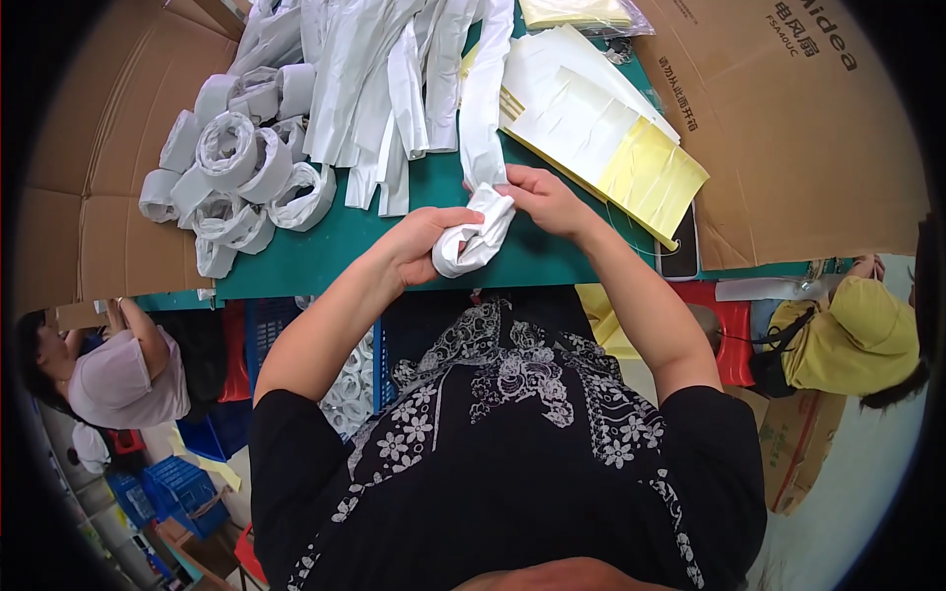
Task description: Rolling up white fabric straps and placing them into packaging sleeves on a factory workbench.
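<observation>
Between my hands is a long white strip of thin, wrinkled sleeve-like material (485, 108), its near end wound into a loose coil (471, 244). My left hand (426, 241) grips the coil from the left, thumb on top and fingers curled round its side. My right hand (542, 200) pinches the strip just above the coil, on the right. From there the strip runs away from me across the green table. More flat white strips (355, 89) lie side by side beyond my left hand. Several finished-looking white rolls (227, 150) are piled at the left.
Yellow-and-white sheets (616, 128) lie right of the strip, near a dark flat object (678, 258). Cardboard panels stand at left (118, 158) and right (798, 148). A blue crate (271, 335) with white rolls is below the green table's (552, 264) edge. People sit on both sides.
</observation>
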`<action>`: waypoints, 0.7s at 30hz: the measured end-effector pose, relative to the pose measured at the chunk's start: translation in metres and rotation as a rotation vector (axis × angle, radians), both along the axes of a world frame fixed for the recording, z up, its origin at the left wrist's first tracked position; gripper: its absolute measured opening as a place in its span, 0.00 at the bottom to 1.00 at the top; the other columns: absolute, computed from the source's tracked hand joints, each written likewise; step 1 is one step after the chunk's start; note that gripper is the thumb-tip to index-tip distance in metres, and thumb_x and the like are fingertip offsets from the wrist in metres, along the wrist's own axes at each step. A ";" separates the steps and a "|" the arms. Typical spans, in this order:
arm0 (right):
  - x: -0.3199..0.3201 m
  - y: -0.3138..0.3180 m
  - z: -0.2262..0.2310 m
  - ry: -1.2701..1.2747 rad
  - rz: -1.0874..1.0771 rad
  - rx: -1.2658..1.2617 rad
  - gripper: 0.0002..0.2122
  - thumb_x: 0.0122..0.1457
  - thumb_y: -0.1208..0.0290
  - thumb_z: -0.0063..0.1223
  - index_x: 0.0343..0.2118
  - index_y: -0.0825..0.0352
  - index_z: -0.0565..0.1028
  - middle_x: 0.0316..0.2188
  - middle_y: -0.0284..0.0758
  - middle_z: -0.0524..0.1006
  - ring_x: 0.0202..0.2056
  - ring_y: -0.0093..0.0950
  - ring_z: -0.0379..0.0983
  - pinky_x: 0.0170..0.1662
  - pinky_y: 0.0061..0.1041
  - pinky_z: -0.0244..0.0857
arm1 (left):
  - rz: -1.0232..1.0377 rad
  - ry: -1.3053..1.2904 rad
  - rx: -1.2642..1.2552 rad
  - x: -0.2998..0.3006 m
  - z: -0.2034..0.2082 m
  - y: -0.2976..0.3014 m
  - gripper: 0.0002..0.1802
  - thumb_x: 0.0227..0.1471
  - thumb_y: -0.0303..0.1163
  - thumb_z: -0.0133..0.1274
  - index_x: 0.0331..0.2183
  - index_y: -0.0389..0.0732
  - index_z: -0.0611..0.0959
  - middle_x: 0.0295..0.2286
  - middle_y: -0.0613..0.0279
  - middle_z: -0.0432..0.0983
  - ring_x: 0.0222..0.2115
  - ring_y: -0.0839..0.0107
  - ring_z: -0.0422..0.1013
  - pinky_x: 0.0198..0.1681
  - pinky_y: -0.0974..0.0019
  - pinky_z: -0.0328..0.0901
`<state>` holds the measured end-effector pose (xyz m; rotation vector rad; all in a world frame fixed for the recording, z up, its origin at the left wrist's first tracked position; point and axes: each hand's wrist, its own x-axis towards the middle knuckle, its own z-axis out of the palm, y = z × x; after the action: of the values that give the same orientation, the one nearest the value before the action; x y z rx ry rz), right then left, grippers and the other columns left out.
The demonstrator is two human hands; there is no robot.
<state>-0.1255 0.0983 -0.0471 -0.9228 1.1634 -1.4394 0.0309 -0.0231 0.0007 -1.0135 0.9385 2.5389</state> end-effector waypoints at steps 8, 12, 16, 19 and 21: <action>-0.012 0.014 0.021 0.558 0.077 -0.022 0.13 0.53 0.70 0.51 0.39 0.73 0.73 0.29 0.30 0.76 0.30 0.19 0.68 0.35 0.18 0.63 | 0.028 -0.095 0.132 0.000 0.015 0.016 0.15 0.48 0.29 0.47 0.37 0.28 0.72 0.26 0.54 0.74 0.20 0.71 0.72 0.23 0.71 0.70; -0.001 0.008 -0.005 0.058 -0.106 0.183 0.10 0.51 0.73 0.54 0.36 0.71 0.74 0.26 0.28 0.75 0.27 0.16 0.67 0.31 0.16 0.62 | 0.004 -0.042 0.094 0.005 0.013 0.021 0.16 0.47 0.29 0.44 0.37 0.28 0.72 0.26 0.54 0.75 0.20 0.69 0.73 0.24 0.68 0.70; 0.013 0.008 0.005 0.210 -0.027 0.225 0.10 0.52 0.77 0.51 0.38 0.72 0.74 0.30 0.29 0.76 0.32 0.16 0.70 0.36 0.16 0.64 | 0.102 -0.036 0.075 0.015 -0.001 0.027 0.18 0.47 0.29 0.42 0.39 0.28 0.71 0.31 0.51 0.74 0.28 0.64 0.74 0.35 0.61 0.70; 0.010 0.010 0.021 0.320 0.147 0.109 0.11 0.52 0.75 0.49 0.37 0.73 0.74 0.30 0.30 0.76 0.30 0.16 0.69 0.35 0.17 0.63 | 0.022 -0.058 0.117 0.019 -0.002 0.025 0.18 0.47 0.29 0.42 0.41 0.29 0.70 0.34 0.51 0.73 0.33 0.63 0.73 0.39 0.59 0.69; 0.005 0.012 0.031 0.397 0.317 0.032 0.11 0.53 0.70 0.48 0.36 0.73 0.74 0.27 0.33 0.76 0.27 0.21 0.70 0.31 0.20 0.63 | 0.075 -0.056 0.149 0.019 -0.006 0.028 0.17 0.49 0.29 0.41 0.41 0.29 0.70 0.32 0.53 0.74 0.31 0.64 0.73 0.37 0.60 0.69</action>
<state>-0.1201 0.1103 -0.0160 -1.3457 1.2518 -1.0054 0.0501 0.0045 -0.0048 -1.0871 0.6969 2.5820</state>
